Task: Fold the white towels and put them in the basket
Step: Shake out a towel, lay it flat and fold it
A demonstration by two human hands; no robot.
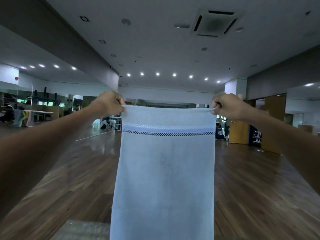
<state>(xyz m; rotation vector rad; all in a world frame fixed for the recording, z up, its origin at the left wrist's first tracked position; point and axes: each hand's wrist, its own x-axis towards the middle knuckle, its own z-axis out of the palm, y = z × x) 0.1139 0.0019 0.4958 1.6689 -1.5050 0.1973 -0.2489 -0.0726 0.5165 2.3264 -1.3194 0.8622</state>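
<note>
My left hand (108, 103) pinches the top-left corner of the white towel (166, 170), fingers curled tight. Towel hangs flat, centre, above the wooden floor (251, 187). Right hand (227, 106) pinches the top-right corner. I'd keep the top edge taut and level, then bring the corners together squarely. No basket in view.

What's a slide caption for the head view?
Left hand and right hand pinch the top corners of a white towel, hanging flat above a wooden floor.
</note>
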